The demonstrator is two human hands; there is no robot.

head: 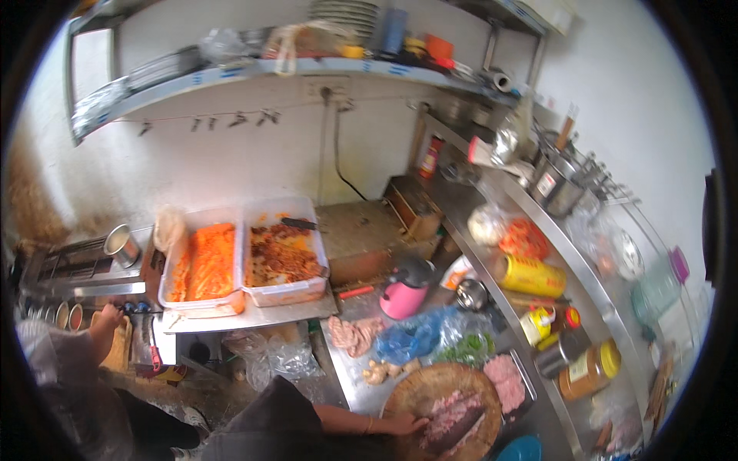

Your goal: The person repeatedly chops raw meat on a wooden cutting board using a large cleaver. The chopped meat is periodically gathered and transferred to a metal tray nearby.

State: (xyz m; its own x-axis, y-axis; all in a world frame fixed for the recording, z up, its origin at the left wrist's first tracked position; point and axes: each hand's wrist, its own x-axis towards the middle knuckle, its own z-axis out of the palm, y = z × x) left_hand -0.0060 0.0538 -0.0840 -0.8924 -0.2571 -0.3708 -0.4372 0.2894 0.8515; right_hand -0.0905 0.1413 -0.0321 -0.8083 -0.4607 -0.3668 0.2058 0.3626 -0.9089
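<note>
My left hand reaches from a dark sleeve onto a round wooden chopping block, its fingers extended at the edge of chopped raw meat. A dark, broad blade, seemingly a cleaver, lies across the meat; its handle is hidden. My right hand is out of view past the bottom edge. Minced meat fills a metal tray right of the block. Ginger root, a blue plastic bag, leafy greens in clear plastic and a crumpled pink cloth lie beyond the block.
A co-worker's hand is at the far left. Two plastic tubs hold reddish food. A pink kettle stands behind the bags. Bottles and a jar line the right-hand shelf. A turquoise container sits by the block.
</note>
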